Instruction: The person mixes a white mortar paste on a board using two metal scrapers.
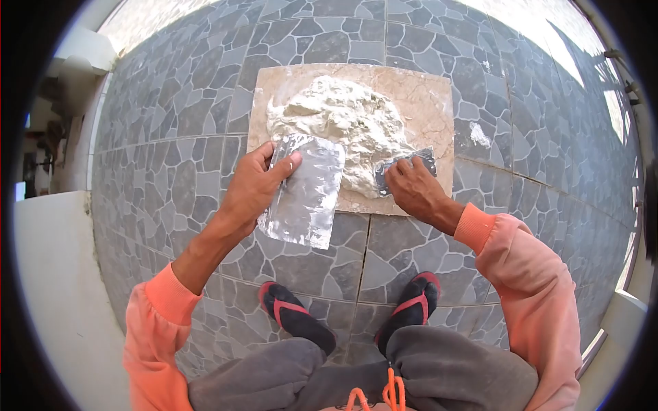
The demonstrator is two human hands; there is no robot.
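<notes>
A heap of wet white plaster [336,113] lies on a square beige tile board [432,103]. My left hand [257,178] grips a flat grey metal plate [305,195] by its left edge, thumb on top; white smears streak its face. The plate overlaps the heap's lower left side and the board's front edge. In my right hand [415,185] is a small dark putty scraper [425,161], its blade smeared white and touching the heap's lower right side. My fingers cover part of the scraper.
Grey stone-patterned tiles [178,157] pave the ground around the board. My feet in red-strapped flip-flops [291,312] stand just in front of it. A white splash [480,135] marks the floor on the right. A pale low wall [62,274] runs along the left.
</notes>
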